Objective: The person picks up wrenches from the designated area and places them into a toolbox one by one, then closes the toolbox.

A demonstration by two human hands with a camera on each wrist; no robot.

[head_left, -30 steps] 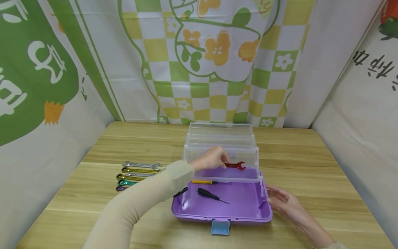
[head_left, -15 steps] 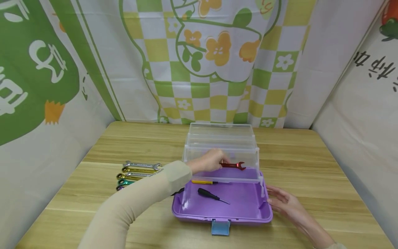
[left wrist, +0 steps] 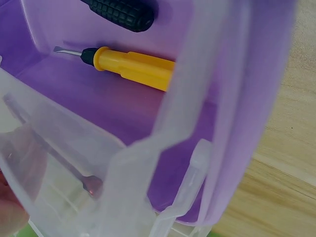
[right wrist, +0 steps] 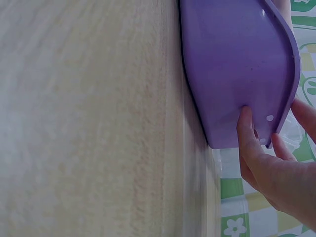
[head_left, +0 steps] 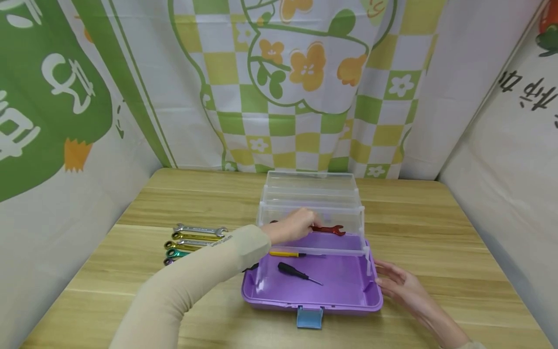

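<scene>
My left hand (head_left: 298, 225) grips a red open-end wrench (head_left: 335, 230) at the clear plastic tray of a purple toolbox (head_left: 348, 291). Part of the wrench is hidden by the hand; in the left wrist view its red end (left wrist: 92, 185) shows through the cloudy plastic. On the outside of the box's right wall, my right hand (head_left: 398, 283) rests with extended fingers (right wrist: 249, 136). A black-handled screwdriver (head_left: 293, 271) and a yellow-handled screwdriver (head_left: 283, 253) lie in the purple bottom.
Several wrenches (head_left: 198, 230), silver, gold, green and purple, lie on the wooden table left of the box, partly behind the left sleeve. The box's clear tiers (head_left: 310, 182) stand unfolded at the back. A blue latch (head_left: 309, 318) hangs at the front.
My left hand has shifted slightly left along the red wrench, and the wrench's other end now shows beside the wrist. The right hand keeps its place on the box.
</scene>
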